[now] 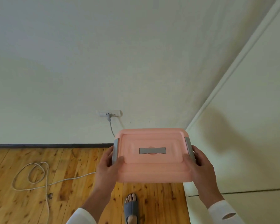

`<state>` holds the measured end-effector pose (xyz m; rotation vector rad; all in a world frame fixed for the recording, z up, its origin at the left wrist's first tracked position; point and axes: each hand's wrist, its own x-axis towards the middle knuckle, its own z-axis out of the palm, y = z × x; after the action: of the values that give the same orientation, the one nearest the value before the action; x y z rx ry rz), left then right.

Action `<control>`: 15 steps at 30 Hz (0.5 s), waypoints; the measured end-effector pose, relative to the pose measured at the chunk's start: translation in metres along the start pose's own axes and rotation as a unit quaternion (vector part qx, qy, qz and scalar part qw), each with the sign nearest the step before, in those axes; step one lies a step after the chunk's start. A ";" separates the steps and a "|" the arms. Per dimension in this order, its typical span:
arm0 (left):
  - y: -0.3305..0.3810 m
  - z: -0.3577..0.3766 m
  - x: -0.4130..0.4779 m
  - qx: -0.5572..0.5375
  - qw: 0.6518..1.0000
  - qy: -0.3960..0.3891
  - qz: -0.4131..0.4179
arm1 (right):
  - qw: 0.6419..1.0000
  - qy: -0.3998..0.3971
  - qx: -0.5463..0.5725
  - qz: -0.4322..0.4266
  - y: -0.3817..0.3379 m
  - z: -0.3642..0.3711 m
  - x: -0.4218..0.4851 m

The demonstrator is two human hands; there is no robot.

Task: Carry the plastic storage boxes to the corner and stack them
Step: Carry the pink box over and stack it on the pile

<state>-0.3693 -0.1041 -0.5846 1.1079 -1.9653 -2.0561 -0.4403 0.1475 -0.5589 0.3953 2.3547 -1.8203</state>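
Straight ahead at twelve o'clock, held out over the wooden floor (39,167), I see the pink storage box (153,170) carried level between both hands, lid up. My left hand (106,167) is clamped on the box's nine o'clock end, thumb lying on the lid edge and fingers wrapped under beside the grey latch (115,151). My right hand (202,168) grips the three o'clock end the same way, thumb on top, fingers curled around the other grey latch (189,147). Both hands are closed on the box, not spread. A grey handle (152,150) lies flat in the middle of the lid.

Beyond the box, at about eleven o'clock, a wall socket (109,113) sits low on the pale wall (87,62), with a plug in it and a grey cord (111,128) dropping behind the box. A dark skirting board (47,145) runs along the foot of that wall. At nine o'clock a white cable (37,173) lies in loose loops on the floor planks.

At three o'clock a second pale wall (249,126) meets the first, forming the corner just past the box's far right edge. Down at six o'clock, one foot in a grey slipper (131,209) stands on the floor, below the box. White sleeves (223,212) cover both forearms.
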 end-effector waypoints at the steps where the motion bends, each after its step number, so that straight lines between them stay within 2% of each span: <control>1: 0.004 0.000 0.011 0.001 1.000 -0.002 -0.002 | 1.000 0.002 -0.002 0.002 -0.004 0.006 0.008; 9: 0.020 0.010 0.081 -0.001 0.999 -0.042 -0.016 | 0.999 0.026 -0.024 0.036 -0.007 0.038 0.061; 15: 0.007 0.030 0.122 0.023 0.999 -0.029 -0.030 | 0.997 0.010 -0.050 0.058 0.014 0.052 0.107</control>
<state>-0.4784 -0.1445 -0.6338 1.1424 -2.0414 -2.1059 -0.5408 0.1136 -0.6134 0.5278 2.3711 -1.6485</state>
